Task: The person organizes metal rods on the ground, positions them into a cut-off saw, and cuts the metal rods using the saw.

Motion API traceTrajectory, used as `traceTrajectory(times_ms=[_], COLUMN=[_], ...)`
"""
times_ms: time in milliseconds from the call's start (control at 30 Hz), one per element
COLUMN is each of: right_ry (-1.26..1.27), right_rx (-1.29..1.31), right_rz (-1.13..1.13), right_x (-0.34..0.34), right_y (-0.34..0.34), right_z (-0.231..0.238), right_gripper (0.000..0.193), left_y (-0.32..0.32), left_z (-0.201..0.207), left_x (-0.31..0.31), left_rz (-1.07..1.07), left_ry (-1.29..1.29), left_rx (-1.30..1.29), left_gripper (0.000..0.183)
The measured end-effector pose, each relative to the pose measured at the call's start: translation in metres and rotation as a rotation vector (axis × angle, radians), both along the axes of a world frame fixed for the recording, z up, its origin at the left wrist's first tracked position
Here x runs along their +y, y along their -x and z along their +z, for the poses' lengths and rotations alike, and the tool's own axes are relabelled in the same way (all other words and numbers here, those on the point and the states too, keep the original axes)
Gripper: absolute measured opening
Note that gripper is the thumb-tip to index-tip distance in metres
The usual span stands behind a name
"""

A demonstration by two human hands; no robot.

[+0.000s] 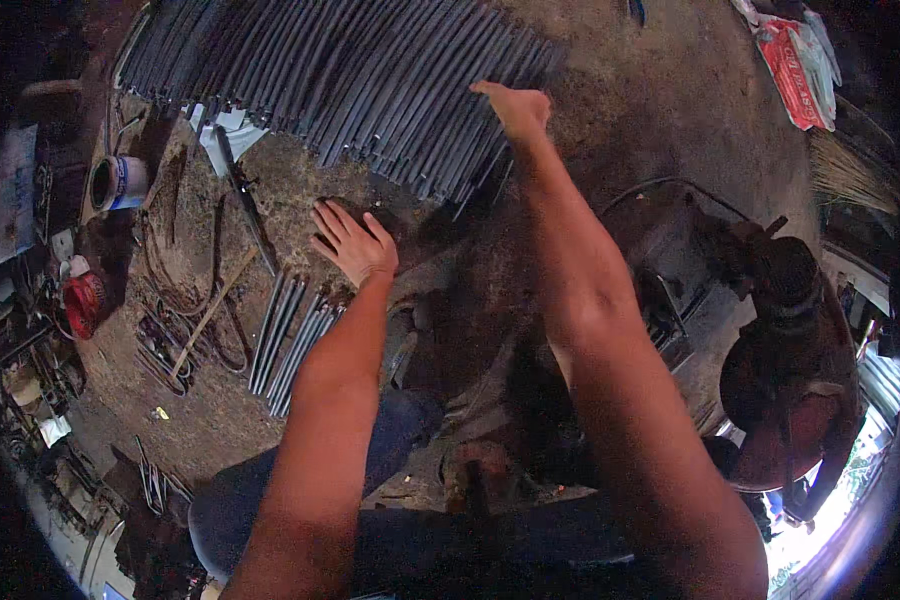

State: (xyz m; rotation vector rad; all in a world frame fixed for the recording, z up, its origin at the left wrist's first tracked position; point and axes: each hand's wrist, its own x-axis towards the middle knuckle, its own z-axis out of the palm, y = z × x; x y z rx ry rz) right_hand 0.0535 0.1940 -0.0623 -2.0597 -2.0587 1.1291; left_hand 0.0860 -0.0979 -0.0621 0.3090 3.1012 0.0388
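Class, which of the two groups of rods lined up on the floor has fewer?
The small group beside the left forearm; the other group, a wide, dark row by the right hand, has many more rods.

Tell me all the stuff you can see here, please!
Long rods: many, dark grey, top
Shorter rods: several, grey, floor, left of middle
White sheet: one, white, by the long rods' lower left ends
Stick: one, tan, floor, left
Tub: one, white and blue, far left
Container: one, red, below the tub
Bag: one, red and white, upper right
Straw bundle: one, tan, below the bag
Floor: one, brown, underneath
Anything else: uncounted, too dark or jumbled
Trouser leg: one, blue, lower left
Left hand: one, bare, below the long rods
Right hand: one, bare, at the long rods' right side
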Motion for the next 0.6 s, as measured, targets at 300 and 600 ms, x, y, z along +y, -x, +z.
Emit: traceTrajectory(times_ms=[300, 600], right_ry=[-0.169, 0.161], right_rx=[-0.098, 0.134], right_rz=[-0.083, 0.12], right_x=[-0.037, -0.014], right_y=[0.017, 0.002], right_z=[0.035, 0.031], right_gripper=[0.101, 0.082], left_y=[0.002, 0.002], left_z=[-0.005, -0.003], left_x=[-0.003, -0.004], left_rz=[-0.012, -0.003], left_ry=[-0.034, -0.008], left_rx=[-0.004, -0.005], left_gripper=[0.058, 0.057])
